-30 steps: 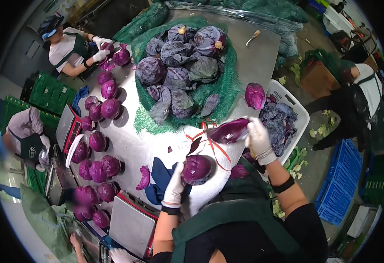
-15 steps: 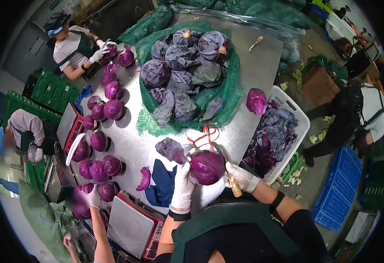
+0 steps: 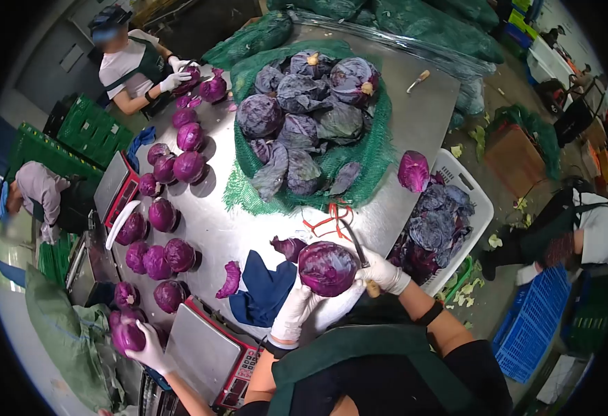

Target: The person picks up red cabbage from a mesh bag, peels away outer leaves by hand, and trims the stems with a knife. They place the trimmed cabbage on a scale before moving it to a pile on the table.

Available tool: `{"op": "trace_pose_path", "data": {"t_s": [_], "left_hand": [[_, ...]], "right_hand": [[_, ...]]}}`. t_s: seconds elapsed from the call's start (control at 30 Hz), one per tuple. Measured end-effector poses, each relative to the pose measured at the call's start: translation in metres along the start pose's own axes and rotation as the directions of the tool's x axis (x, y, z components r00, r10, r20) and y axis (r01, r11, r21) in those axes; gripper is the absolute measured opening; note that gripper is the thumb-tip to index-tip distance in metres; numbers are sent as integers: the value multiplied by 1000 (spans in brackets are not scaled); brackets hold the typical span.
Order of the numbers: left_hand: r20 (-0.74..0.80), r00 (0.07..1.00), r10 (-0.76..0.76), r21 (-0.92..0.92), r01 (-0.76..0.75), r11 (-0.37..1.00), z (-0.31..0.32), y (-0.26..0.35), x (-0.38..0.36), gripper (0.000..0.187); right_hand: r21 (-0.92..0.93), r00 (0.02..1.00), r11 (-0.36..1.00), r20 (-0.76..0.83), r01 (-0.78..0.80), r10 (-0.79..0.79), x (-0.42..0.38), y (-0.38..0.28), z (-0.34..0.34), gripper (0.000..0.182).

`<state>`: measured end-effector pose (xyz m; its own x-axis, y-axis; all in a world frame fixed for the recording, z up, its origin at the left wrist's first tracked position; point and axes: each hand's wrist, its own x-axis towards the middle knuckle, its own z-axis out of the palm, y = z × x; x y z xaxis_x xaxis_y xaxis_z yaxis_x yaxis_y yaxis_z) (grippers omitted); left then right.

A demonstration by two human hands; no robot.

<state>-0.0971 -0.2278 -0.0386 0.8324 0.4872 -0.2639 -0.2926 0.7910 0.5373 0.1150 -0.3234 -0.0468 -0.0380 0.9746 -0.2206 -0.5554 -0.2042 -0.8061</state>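
A red cabbage is held in front of me over the steel table, its upper side mottled. My left hand, in a white glove, supports it from the lower left with fingers partly beneath. In my gloved right hand is a knife, its dark blade pointing up along the cabbage's right side and its wooden handle low in the fist. A loose purple leaf lies just left of the cabbage. Beyond it are red strings and a green net sack of untrimmed cabbages.
A white crate of stripped leaves stands at right, with a cabbage near it. Trimmed cabbages line the table's left side. A blue cloth, a scale and another knife are around. Co-workers handle cabbages at left.
The cabbage in my hands has turned, and the knife blade now shows upright beside it. The leaf near my left hand now lies curled on the table. A co-worker's hand at lower left shifts a cabbage.
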Motion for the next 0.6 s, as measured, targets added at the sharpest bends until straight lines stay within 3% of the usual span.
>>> {"op": "trace_pose_path", "data": {"t_s": [0.07,0.1,0.13,0.17,0.2,0.23,0.27,0.33,0.37,0.4,0.5,0.57,0.6], "left_hand": [[4,973,232,334,-220,916,-12,5,7,90],[-129,964,232,437,-155,886,7,11,5,94],[-172,943,283,743,-64,666,-7,7,6,97],[-141,940,311,941,30,336,-3,6,8,96],[-96,940,326,992,118,-46,5,6,11,95],[-104,933,345,986,142,-85,14,5,11,97],[-96,935,341,987,133,-86,14,2,16,97],[7,900,435,974,93,-208,13,-7,19,101],[35,893,448,966,86,-246,15,-9,21,101],[40,897,440,966,78,-248,16,-9,22,101],[35,914,403,972,62,-226,19,-9,25,99],[17,908,420,976,77,-205,18,-11,25,98],[-1,900,436,978,92,-188,16,-12,25,96]], "right_hand": [[-332,982,925,-40,-185,182,-1,-17,-4,65],[-377,942,864,-152,-334,298,2,2,-16,53],[-375,940,862,-155,-342,305,1,14,-20,53],[-507,962,821,-199,-264,186,0,17,-17,51],[-634,973,750,-223,-189,57,-1,18,-15,49],[-813,961,570,-239,-120,-140,-2,20,-10,48],[-814,958,567,-246,-122,-146,3,21,-4,48],[-947,893,315,-197,-66,-405,5,26,9,46],[-945,920,248,-281,-214,-275,4,26,13,45],[-928,952,272,-291,-256,-96,3,-4,33,57],[-893,946,381,-303,-241,-112,17,8,34,53],[-967,936,250,-125,-42,-329,24,17,27,27],[-967,935,251,-129,-45,-330,27,19,24,27]]}}
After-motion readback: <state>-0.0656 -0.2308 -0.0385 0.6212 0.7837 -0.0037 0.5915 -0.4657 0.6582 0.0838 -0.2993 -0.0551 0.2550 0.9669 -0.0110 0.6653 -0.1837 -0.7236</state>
